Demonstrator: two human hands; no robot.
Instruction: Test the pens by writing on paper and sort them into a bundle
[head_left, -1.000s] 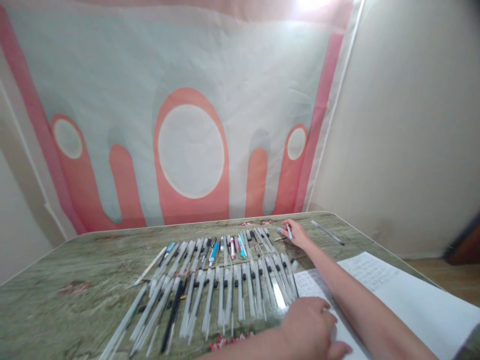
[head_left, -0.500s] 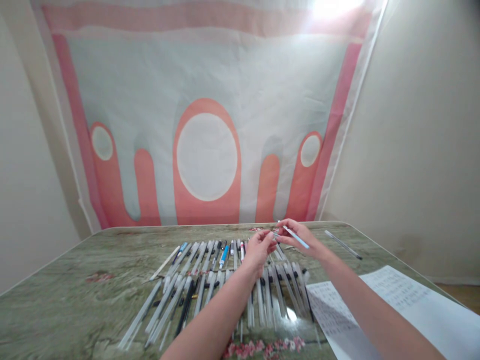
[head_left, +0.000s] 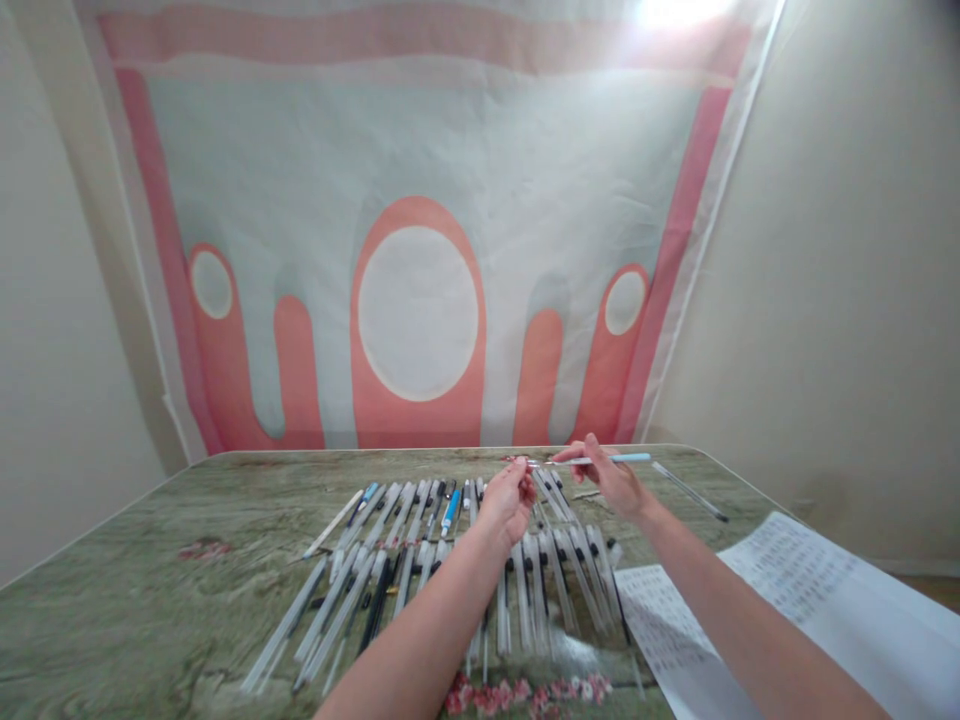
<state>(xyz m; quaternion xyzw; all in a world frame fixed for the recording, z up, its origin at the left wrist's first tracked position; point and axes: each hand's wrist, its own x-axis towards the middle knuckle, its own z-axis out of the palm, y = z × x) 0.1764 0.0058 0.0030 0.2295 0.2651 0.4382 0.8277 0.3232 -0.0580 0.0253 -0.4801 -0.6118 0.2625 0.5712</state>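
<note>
Nearest to me, printed pink flowers [head_left: 495, 695] are showing on the table [head_left: 112, 560], and the written paper [head_left: 795, 570] is lying at the right side. A lower row of clear pen barrels [head_left: 283, 625] is spreading under the forearms, and an upper row of pens [head_left: 397, 510] is lying behind it, with a bright blue pen [head_left: 450, 511] among them.

Farther, beyond the rows' right part, the two hands are meeting. The pen with a light-blue end [head_left: 630, 458] is now pointing nearly level to the right; half a second ago it was slanting down toward the right wrist. One second ago the left hand [head_left: 508, 508] was near the paper, so now both hands are working together at the pen's thin end.

The right hand [head_left: 615, 484] is pinching this pen, its thumb and fingers almost closed around the middle, the blue end sticking out. The left fingertips are pressing together on a thin piece [head_left: 535, 464]; I cannot tell if it is joined to the pen. Just beside the right hand, a single clear pen [head_left: 690, 491] is resting. Behind everything, a pink and grey cloth [head_left: 420, 420] is hanging.
</note>
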